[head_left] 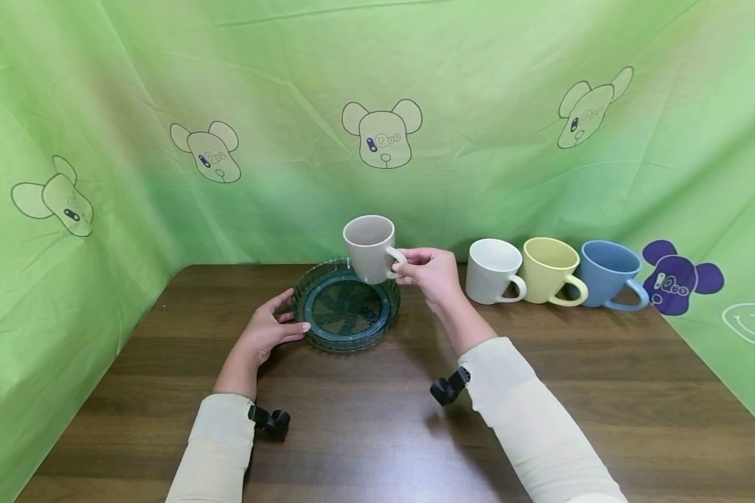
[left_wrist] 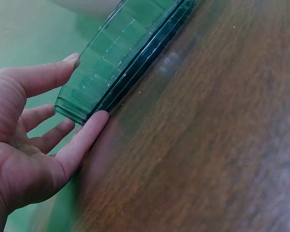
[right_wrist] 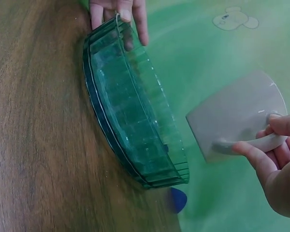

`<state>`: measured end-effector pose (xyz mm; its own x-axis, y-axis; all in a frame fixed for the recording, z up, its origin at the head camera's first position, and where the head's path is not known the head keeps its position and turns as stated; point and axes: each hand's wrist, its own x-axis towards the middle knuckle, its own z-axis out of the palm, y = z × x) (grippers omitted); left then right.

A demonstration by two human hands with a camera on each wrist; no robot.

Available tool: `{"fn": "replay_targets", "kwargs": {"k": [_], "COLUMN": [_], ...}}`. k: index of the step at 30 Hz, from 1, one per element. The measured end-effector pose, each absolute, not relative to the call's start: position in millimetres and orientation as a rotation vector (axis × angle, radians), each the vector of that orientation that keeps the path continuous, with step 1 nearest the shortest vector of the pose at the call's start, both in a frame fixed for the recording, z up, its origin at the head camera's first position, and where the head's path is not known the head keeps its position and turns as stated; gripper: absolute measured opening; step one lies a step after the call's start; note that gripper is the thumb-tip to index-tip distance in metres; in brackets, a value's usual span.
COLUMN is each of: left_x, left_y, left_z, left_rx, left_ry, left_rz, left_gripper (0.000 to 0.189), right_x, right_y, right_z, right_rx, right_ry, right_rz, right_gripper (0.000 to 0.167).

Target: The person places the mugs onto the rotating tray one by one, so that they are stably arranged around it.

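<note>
In the head view, my right hand [head_left: 436,277] pinches a beige mug [head_left: 370,251] by its handle. The mug is raised upright above the far right rim of a round, see-through green tray [head_left: 346,342]. In the right wrist view, the mug [right_wrist: 239,116] is apart from the tray's wall [right_wrist: 130,116], with thumb and fingers around the handle. My left hand [head_left: 268,328] holds the tray at its left side. In the left wrist view, one digit of the left hand [left_wrist: 34,125] touches the tray's rim [left_wrist: 94,48] and another lies low by its base.
A white mug [head_left: 493,272], a yellow mug [head_left: 549,271] and a blue mug [head_left: 607,274] stand in a row at the back right of the wooden table [head_left: 352,433]. A green cloth [head_left: 277,175] with printed bear heads hangs behind and at both sides.
</note>
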<state>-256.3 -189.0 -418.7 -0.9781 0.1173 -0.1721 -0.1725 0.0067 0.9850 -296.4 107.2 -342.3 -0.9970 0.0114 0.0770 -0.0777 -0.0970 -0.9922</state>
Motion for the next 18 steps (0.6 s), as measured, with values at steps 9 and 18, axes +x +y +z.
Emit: {"fn": "replay_targets", "kwargs": {"k": [9, 18], "left_x": [-255, -255], "left_y": [-190, -190], "left_z": [-418, -418], "left_rx": [-0.04, -0.039], "left_ry": [2.063, 2.069], "left_rz": [2.079, 2.088], "left_gripper": [0.087, 0.086], "right_x": [-301, -305], "right_y": [98, 90], "right_z": [-349, -354], "right_rx": [0.119, 0.113], "right_ry": [-2.094, -2.084], "right_rz": [2.275, 2.322], "right_gripper": [0.034, 0.034]}}
